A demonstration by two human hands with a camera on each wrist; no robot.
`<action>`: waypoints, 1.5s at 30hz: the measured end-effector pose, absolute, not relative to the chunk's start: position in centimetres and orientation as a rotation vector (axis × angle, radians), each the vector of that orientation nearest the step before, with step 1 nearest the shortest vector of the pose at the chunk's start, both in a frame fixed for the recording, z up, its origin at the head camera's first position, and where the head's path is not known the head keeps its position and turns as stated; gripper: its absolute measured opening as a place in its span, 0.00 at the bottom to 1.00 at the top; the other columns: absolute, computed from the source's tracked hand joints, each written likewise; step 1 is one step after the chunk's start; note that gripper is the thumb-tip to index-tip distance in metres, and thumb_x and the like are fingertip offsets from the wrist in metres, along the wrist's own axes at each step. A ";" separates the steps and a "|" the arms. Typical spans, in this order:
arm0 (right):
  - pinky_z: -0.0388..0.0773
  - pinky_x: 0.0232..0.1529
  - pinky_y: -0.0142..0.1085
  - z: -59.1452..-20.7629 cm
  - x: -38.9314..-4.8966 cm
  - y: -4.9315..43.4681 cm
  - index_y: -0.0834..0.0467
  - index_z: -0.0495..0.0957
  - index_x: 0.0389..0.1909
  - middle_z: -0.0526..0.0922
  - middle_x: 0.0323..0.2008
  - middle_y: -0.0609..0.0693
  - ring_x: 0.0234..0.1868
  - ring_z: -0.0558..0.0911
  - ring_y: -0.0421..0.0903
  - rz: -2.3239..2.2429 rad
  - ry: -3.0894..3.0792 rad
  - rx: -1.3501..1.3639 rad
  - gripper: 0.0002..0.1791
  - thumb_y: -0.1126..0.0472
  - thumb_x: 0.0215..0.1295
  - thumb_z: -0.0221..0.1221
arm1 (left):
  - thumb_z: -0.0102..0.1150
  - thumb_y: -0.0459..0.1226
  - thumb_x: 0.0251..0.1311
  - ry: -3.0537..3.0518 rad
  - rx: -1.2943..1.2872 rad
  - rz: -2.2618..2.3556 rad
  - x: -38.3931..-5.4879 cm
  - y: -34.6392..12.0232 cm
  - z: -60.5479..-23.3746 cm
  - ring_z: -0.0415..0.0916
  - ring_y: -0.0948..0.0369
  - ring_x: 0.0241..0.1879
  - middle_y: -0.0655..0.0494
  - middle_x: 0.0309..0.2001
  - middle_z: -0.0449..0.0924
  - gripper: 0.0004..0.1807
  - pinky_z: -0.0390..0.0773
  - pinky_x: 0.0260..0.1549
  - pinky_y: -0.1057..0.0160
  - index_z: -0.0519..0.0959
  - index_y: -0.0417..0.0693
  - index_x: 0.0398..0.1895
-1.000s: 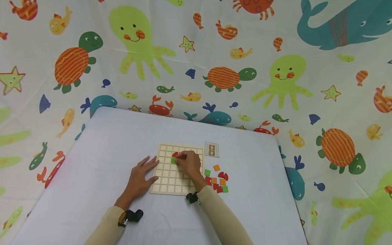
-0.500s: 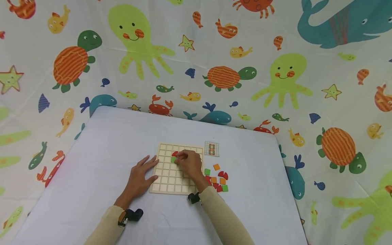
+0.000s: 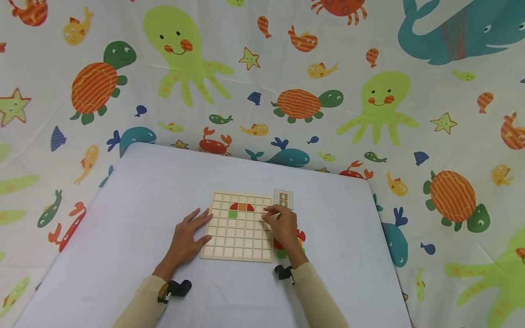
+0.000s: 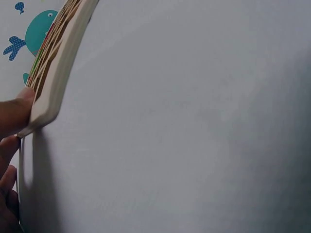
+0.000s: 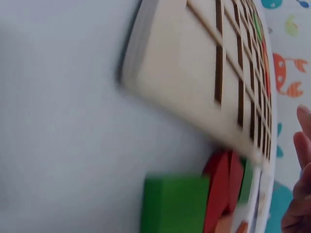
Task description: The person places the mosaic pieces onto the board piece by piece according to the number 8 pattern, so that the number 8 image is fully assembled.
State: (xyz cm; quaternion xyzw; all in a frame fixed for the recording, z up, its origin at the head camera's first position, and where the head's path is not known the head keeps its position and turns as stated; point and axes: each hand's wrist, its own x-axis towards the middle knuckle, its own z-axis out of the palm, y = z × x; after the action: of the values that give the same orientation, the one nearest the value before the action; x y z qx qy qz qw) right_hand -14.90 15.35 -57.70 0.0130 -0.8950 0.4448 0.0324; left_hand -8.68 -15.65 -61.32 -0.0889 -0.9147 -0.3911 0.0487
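Note:
A wooden grid board [image 3: 242, 231] lies on the white table. Near its far side, a red quarter-round tile [image 3: 234, 207], an orange square tile [image 3: 243, 207] and another red quarter-round tile [image 3: 250, 207] form a row. Below the left red one sits a green square tile [image 3: 233, 214]. My left hand [image 3: 185, 240] rests at the board's left edge with fingers spread; in the left wrist view its thumb [image 4: 18, 112] touches the board's rim. My right hand [image 3: 285, 226] hovers over the right edge, fingers loosely bent, with nothing visible between them.
Loose red, orange and green tiles lie right of the board, partly hidden by my right hand; a green square [image 5: 176, 204] is nearest in the right wrist view. A small pattern card [image 3: 288, 197] lies beyond them. Behind the table hangs a sea-animal cloth [image 3: 254, 36].
My right hand has moved right, off the green tile and toward the board's right edge. The orange tile and the right red tile now show. My left hand has stayed put.

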 end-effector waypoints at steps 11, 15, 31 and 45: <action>0.74 0.27 0.34 -58.0 -13.8 20.8 0.47 0.91 0.44 0.88 0.36 0.46 0.30 0.78 0.45 1.304 -2.786 -0.252 0.10 0.59 0.62 0.76 | 0.76 0.33 0.56 -2.753 -0.286 -1.168 -8.6 -15.6 -61.9 0.59 0.37 0.79 0.43 0.77 0.71 0.39 0.60 0.66 0.23 0.76 0.44 0.74; 0.74 0.23 0.34 -58.3 -13.6 22.0 0.47 0.91 0.45 0.87 0.38 0.47 0.27 0.81 0.44 1.246 -2.825 -0.335 0.11 0.60 0.62 0.76 | 0.76 0.33 0.57 -2.772 -0.280 -1.182 -8.7 -15.6 -61.9 0.58 0.37 0.80 0.43 0.78 0.70 0.39 0.59 0.67 0.23 0.75 0.44 0.74; 0.75 0.32 0.34 -58.7 -12.3 20.9 0.47 0.92 0.45 0.85 0.33 0.43 0.33 0.78 0.43 1.172 -2.963 -0.173 0.11 0.57 0.61 0.77 | 0.74 0.35 0.60 -2.819 -0.268 -1.186 -9.0 -15.8 -61.9 0.55 0.38 0.81 0.45 0.80 0.68 0.39 0.56 0.70 0.25 0.73 0.45 0.76; 0.75 0.27 0.33 -58.4 -11.9 20.4 0.46 0.90 0.35 0.88 0.30 0.41 0.27 0.78 0.42 1.295 -2.869 -0.113 0.06 0.61 0.62 0.76 | 0.75 0.33 0.58 -2.801 -0.268 -1.200 -8.7 -15.7 -61.6 0.56 0.38 0.81 0.45 0.79 0.68 0.39 0.57 0.69 0.24 0.74 0.44 0.75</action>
State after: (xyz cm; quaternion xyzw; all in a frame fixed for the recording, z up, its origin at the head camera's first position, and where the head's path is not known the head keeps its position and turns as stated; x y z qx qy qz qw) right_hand -11.85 20.36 -58.45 -0.0358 -0.9109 0.4111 -0.0041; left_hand -8.74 -15.69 -61.60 -0.0877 -0.9149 -0.3918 0.0412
